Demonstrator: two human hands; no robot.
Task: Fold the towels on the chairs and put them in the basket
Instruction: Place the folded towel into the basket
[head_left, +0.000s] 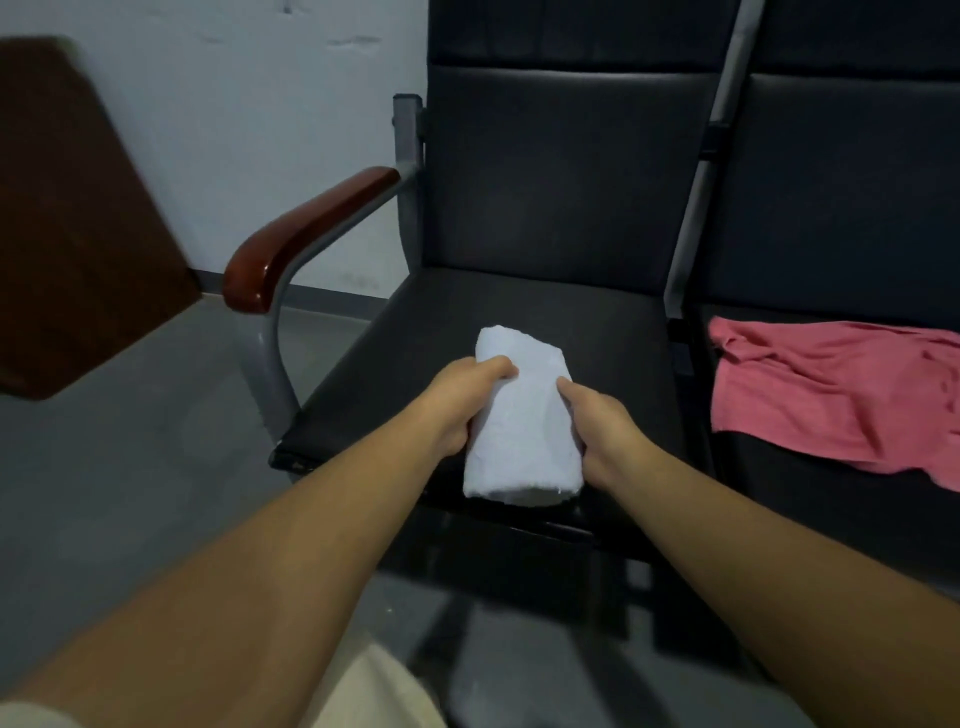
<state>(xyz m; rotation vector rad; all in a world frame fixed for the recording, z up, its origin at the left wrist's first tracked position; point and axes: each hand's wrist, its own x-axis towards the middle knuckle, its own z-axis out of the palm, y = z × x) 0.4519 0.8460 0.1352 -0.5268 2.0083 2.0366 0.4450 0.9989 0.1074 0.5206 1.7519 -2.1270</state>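
A white towel (524, 421), folded into a thick narrow bundle, lies on the seat of the left black chair (415, 338). My left hand (462, 397) grips the bundle's left side, fingers curled over its top edge. My right hand (597, 421) grips its right side. A pink towel (831, 395) lies spread and crumpled on the seat of the right black chair (841, 182). No basket is in view.
The left chair has a brown wooden armrest (306, 234) on a grey metal frame. A dark brown board (67, 218) leans against the white wall at the left. Grey floor lies left of and below the chairs.
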